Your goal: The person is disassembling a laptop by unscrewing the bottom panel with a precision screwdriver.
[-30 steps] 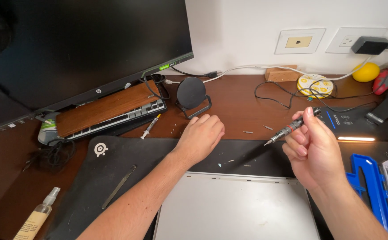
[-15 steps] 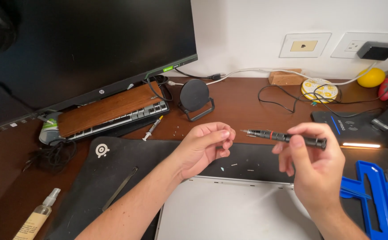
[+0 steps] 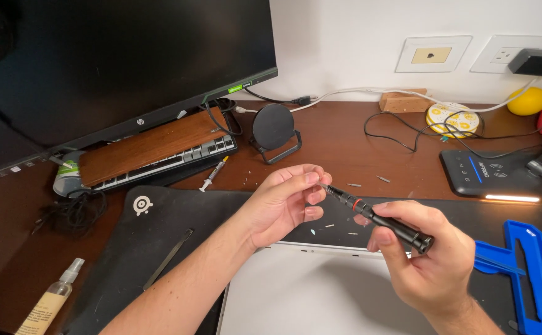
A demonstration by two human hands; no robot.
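Note:
My right hand (image 3: 429, 260) grips a slim black screwdriver (image 3: 379, 219) with a red ring, held level and pointing left above the desk. My left hand (image 3: 286, 201) has its fingertips pinched at the screwdriver's tip, on the bit or something very small there; what exactly is too small to tell. Both hands hover over a black desk mat (image 3: 128, 248) and the far edge of a closed silver laptop (image 3: 314, 298). Small screws and bits (image 3: 354, 185) lie scattered on the mat and on the brown desk behind.
A black monitor (image 3: 116, 62) stands at the left, with a keyboard (image 3: 159, 161) under a wooden board. A round charger stand (image 3: 274, 130), a syringe tube (image 3: 214, 174), a metal pry tool (image 3: 168, 257), a spray bottle (image 3: 50, 301), a charging pad (image 3: 488, 174) and a blue tool case (image 3: 531, 273) are around.
My right hand swung the screwdriver from pointing down-left to level and lowered it. My left hand lifted off the mat and met the tip with pinched fingers.

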